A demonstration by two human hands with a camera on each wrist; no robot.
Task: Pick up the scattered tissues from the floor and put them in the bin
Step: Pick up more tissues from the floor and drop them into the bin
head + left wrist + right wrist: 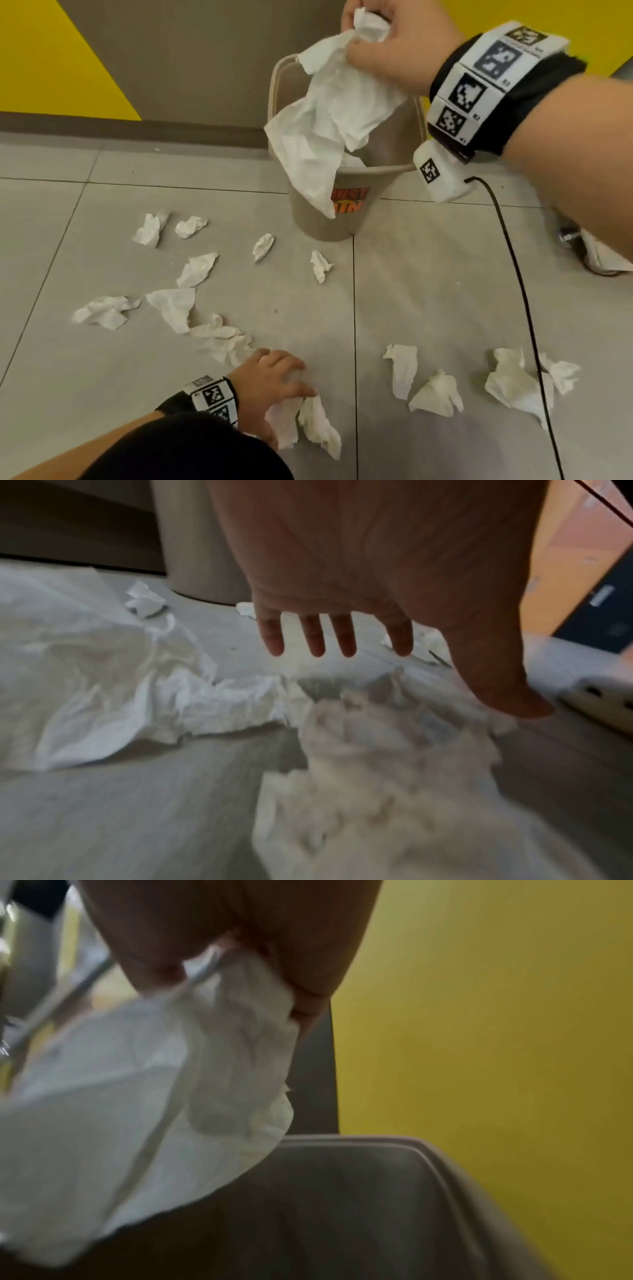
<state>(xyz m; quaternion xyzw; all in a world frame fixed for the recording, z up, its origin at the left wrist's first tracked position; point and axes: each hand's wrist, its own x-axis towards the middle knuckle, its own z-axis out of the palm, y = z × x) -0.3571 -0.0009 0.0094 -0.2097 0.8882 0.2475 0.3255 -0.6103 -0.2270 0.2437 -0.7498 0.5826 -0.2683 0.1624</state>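
Note:
My right hand (387,37) grips a bunch of crumpled white tissues (329,120) that hangs over the open top of the beige bin (325,222), its lower end draped across the bin's front rim. In the right wrist view the fingers (308,969) pinch the tissues (137,1096) above the bin's inside (377,1191). My left hand (274,380) is low over the floor with straight, spread fingers, right at two crumpled tissues (318,425). The left wrist view shows that hand (342,631) open, with a blurred tissue (394,750) beneath the thumb.
Several crumpled tissues lie on the grey tiled floor, to the left (171,305) and to the right (435,394). A black cable (520,291) runs from my right wrist across the floor. A chair caster (582,253) stands at the right edge. The bin stands near a brown and yellow wall.

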